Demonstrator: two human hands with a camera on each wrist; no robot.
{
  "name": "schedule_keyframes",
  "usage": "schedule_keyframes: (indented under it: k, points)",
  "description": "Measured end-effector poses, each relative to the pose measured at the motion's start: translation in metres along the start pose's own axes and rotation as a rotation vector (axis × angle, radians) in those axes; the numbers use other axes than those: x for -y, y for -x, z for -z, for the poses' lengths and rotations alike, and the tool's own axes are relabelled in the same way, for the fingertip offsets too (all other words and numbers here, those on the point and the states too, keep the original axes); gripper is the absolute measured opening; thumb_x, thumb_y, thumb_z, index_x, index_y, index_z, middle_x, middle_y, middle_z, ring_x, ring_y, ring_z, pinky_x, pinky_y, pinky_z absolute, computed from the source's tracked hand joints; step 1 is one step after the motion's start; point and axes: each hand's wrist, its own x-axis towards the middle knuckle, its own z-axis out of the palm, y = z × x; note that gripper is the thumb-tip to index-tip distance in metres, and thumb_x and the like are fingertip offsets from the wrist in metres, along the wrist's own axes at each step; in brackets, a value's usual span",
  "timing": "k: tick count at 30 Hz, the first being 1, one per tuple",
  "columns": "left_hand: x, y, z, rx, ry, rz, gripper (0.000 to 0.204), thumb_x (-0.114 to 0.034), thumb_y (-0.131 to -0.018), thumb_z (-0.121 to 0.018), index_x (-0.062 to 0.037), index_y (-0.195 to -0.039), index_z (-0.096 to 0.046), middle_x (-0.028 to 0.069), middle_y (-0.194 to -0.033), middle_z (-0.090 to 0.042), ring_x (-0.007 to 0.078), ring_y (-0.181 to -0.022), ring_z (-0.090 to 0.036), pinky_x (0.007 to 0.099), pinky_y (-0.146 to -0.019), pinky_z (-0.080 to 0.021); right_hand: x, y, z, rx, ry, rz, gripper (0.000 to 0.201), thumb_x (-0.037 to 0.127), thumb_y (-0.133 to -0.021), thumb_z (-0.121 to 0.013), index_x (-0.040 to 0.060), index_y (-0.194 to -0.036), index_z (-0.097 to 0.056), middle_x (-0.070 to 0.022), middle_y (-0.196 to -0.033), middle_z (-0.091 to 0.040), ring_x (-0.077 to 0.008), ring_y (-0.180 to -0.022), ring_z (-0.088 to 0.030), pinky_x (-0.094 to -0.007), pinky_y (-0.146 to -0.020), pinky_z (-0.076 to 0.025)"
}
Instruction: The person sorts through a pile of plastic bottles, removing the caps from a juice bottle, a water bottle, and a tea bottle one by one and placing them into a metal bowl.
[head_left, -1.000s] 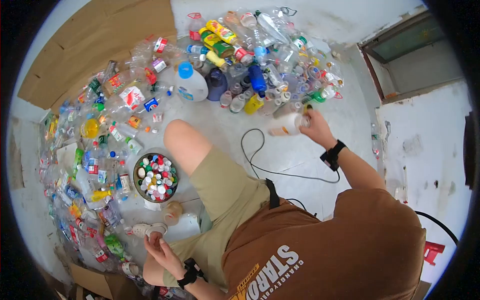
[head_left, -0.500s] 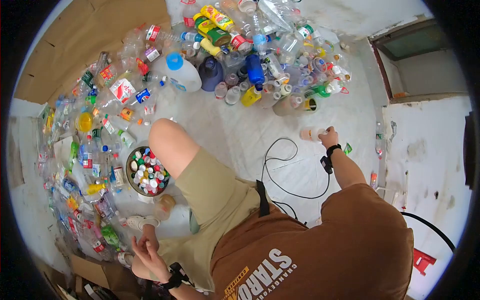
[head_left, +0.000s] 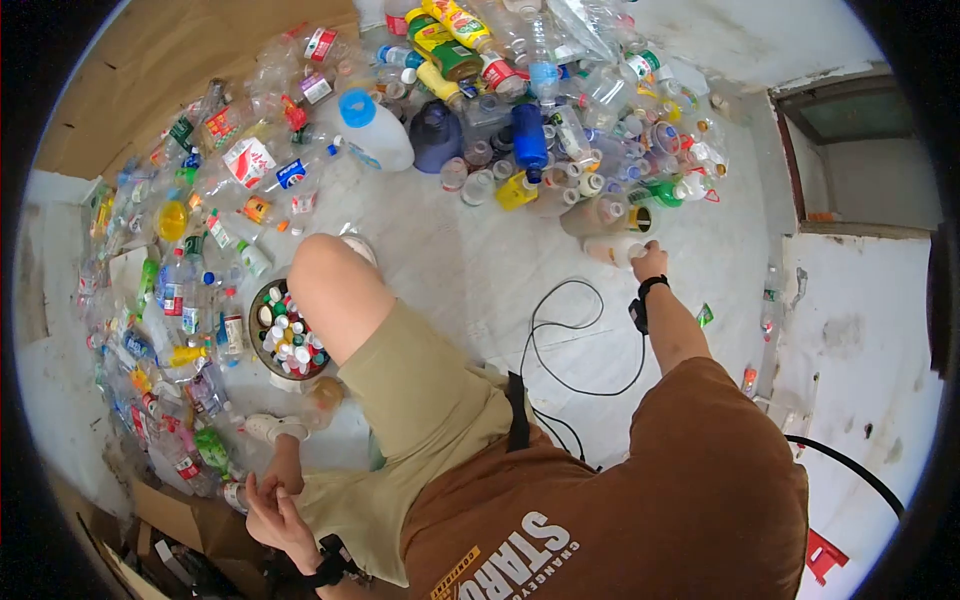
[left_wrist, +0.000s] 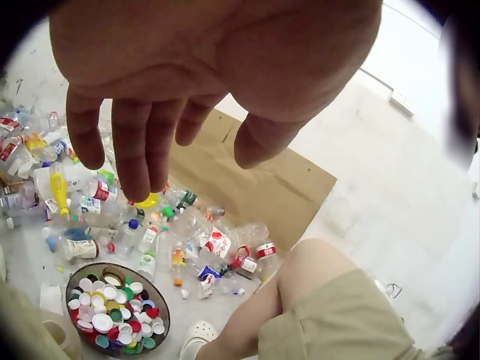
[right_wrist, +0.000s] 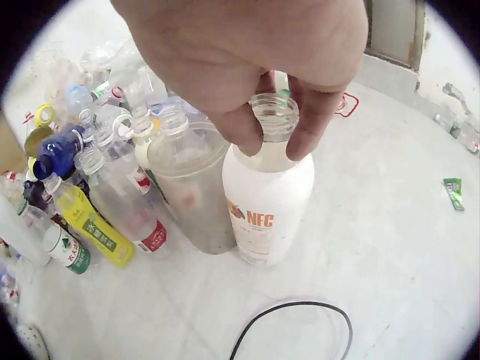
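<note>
A white bottle marked NFC (right_wrist: pixel 264 206) stands upright and capless on the floor, beside a large cloudy container (right_wrist: pixel 196 191). The right hand (right_wrist: pixel 259 52) pinches its neck between thumb and fingers; in the head view that hand (head_left: pixel 650 262) is at the right end of the bottle group. Over the person's lower leg, the left hand (head_left: pixel 278 520) hangs in the air. In the left wrist view the left hand (left_wrist: pixel 217 60) has its fingers loosely bent and holds nothing. A bowl of loose caps (left_wrist: pixel 169 322) lies below it.
Many plastic bottles (head_left: pixel 250 160) cover the floor at the left and far side. A black cable (head_left: pixel 535 330) loops on the floor near the right forearm. An open cardboard box (head_left: pixel 185 520) is at the lower left. A green wrapper (right_wrist: pixel 453 193) lies at the right.
The right hand has carried the white bottle from the air down to the floor beside the cloudy container. The left hand has stayed empty over the lower leg, and the head view has shifted.
</note>
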Motion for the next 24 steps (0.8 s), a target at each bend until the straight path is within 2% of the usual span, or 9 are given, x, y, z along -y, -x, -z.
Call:
schedule_keyframes:
  k: [6, 9, 13, 18, 22, 24]
  points:
    - [-0.008, -0.004, -0.003, 0.035, -0.010, 0.011, 0.050, -0.010, -0.096, -0.048, -0.0041, -0.143, -0.032, 0.0175, -0.113, -0.056, 0.0234, -0.103, -0.055, 0.0347, -0.093, -0.043, 0.009, 0.000, -0.009, 0.027, -0.056, 0.003, 0.050, 0.016, -0.069, -0.071, 0.0069, -0.116, -0.055, -0.0276, -0.109, -0.056, -0.0422, -0.098, -0.059, -0.0436, -0.090, -0.049]
    - [-0.012, -0.007, -0.005, 0.023, 0.115, 0.014, 0.050, -0.010, -0.096, -0.049, -0.0038, -0.143, -0.033, 0.0174, -0.112, -0.057, 0.0226, -0.101, -0.057, 0.0337, -0.092, -0.044, 0.010, -0.003, -0.016, 0.023, -0.053, 0.033, 0.052, 0.016, -0.069, -0.070, 0.0070, -0.118, -0.055, -0.0266, -0.108, -0.058, -0.0413, -0.098, -0.059, -0.0431, -0.089, -0.049]
    - [-0.015, -0.010, -0.002, 0.026, 0.024, -0.022, 0.049, -0.009, -0.095, -0.049, -0.0033, -0.142, -0.035, 0.0161, -0.111, -0.059, 0.0217, -0.098, -0.058, 0.0330, -0.089, -0.046, 0.011, -0.007, -0.025, 0.031, -0.068, 0.035, 0.058, 0.018, -0.068, -0.072, 0.0068, -0.122, -0.053, -0.0261, -0.107, -0.061, -0.0404, -0.100, -0.060, -0.0439, -0.090, -0.049]
    - [-0.015, -0.009, -0.004, 0.018, 0.058, -0.025, 0.050, -0.008, -0.094, -0.049, -0.0038, -0.142, -0.035, 0.0151, -0.112, -0.059, 0.0219, -0.098, -0.058, 0.0333, -0.089, -0.046, 0.010, -0.004, -0.016, 0.154, -0.114, -0.009, 0.077, 0.022, -0.066, -0.073, 0.0056, -0.133, -0.038, -0.0305, -0.114, -0.057, -0.0418, -0.108, -0.057, -0.0431, -0.094, -0.048]
    - [-0.024, -0.007, -0.003, 0.046, 0.095, 0.072, 0.052, -0.009, -0.095, -0.049, -0.0052, -0.144, -0.033, 0.0154, -0.115, -0.056, 0.0221, -0.103, -0.055, 0.0340, -0.093, -0.043, 0.011, 0.001, -0.009, 0.205, -0.148, -0.018, 0.087, 0.025, -0.064, -0.075, 0.0037, -0.137, -0.032, -0.0320, -0.117, -0.056, -0.0431, -0.110, -0.057, -0.0433, -0.094, -0.048]
    - [-0.031, -0.005, 0.000, 0.062, 0.069, 0.131, 0.053, -0.009, -0.095, -0.049, -0.0059, -0.144, -0.032, 0.0153, -0.117, -0.054, 0.0221, -0.105, -0.054, 0.0342, -0.094, -0.042, 0.010, 0.006, -0.003, 0.169, -0.149, 0.001, 0.087, 0.023, -0.064, -0.075, 0.0005, -0.137, -0.033, -0.0309, -0.114, -0.059, -0.0416, -0.109, -0.059, -0.0423, -0.094, -0.048]
